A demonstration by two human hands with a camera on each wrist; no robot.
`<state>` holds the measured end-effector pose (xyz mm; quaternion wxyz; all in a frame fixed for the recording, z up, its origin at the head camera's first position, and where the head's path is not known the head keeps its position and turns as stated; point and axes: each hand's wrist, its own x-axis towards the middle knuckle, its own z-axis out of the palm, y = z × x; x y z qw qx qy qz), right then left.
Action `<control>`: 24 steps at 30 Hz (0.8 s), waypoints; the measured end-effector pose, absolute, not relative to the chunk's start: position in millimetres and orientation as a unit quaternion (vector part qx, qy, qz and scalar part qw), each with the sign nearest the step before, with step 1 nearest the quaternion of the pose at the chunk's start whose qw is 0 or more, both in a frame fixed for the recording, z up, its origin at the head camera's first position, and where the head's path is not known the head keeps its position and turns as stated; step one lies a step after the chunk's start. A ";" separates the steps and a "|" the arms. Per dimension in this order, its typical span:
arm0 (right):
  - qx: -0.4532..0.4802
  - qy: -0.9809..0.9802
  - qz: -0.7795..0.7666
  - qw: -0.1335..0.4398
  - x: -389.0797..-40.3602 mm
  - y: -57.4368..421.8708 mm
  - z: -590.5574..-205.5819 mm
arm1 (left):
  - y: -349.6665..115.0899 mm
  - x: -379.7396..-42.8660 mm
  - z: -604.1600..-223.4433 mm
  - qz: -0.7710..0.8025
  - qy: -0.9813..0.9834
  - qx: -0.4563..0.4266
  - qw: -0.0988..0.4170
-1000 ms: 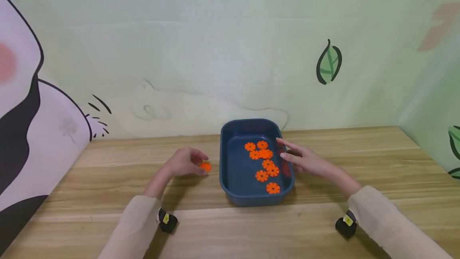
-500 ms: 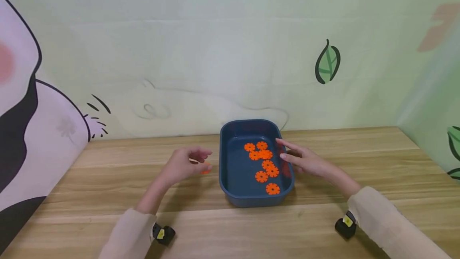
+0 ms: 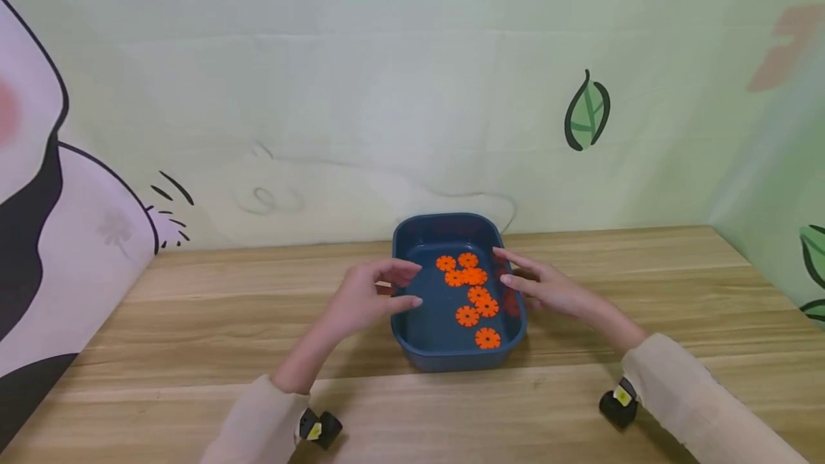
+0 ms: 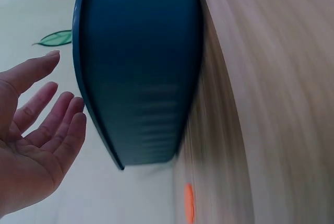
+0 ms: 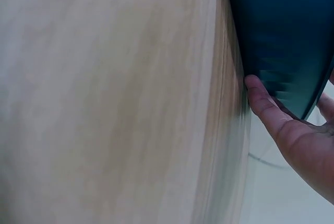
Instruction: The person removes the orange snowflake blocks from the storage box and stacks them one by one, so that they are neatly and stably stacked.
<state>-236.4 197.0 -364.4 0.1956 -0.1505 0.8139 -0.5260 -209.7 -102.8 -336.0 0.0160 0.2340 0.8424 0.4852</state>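
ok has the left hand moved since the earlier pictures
Yes, the left hand has moved right in the head view, from beside the blue bin to partly over it.

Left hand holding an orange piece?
No, the left wrist view shows the left hand with fingers spread and nothing in them, and an orange piece lying on the table.

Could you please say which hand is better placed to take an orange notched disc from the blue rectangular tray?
Likely the left hand: its empty fingers overhang the tray; the right hand touches the tray's side.
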 end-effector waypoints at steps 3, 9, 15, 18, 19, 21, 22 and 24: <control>-0.153 0.812 -0.529 0.195 -236.1 197.0 -364.0 | -93.4 -209.6 -335.6 0.476 0.845 0.242 0.023; -0.149 0.808 -0.534 0.197 -236.2 197.2 -364.6 | -75.1 -211.6 -337.5 0.466 0.842 0.271 0.041; -0.143 0.801 -0.544 0.205 -236.7 196.4 -365.3 | -61.1 -217.8 -345.1 0.457 0.834 0.303 0.062; -0.144 0.802 -0.542 0.205 -237.0 196.3 -365.5 | -55.2 -221.4 -348.0 0.445 0.837 0.310 0.077; -0.144 0.803 -0.541 0.204 -237.0 196.0 -365.3 | -53.2 -222.7 -348.7 0.438 0.840 0.311 0.079; -0.144 0.803 -0.541 0.204 -236.9 195.3 -364.7 | -49.2 -225.1 -349.6 0.427 0.844 0.312 0.087; -0.146 0.803 -0.540 0.203 -236.9 195.1 -364.3 | -47.2 -226.7 -350.2 0.422 0.846 0.312 0.090; -0.148 0.803 -0.540 0.203 -237.0 194.3 -363.2 | -43.8 -229.7 -351.8 0.412 0.850 0.313 0.096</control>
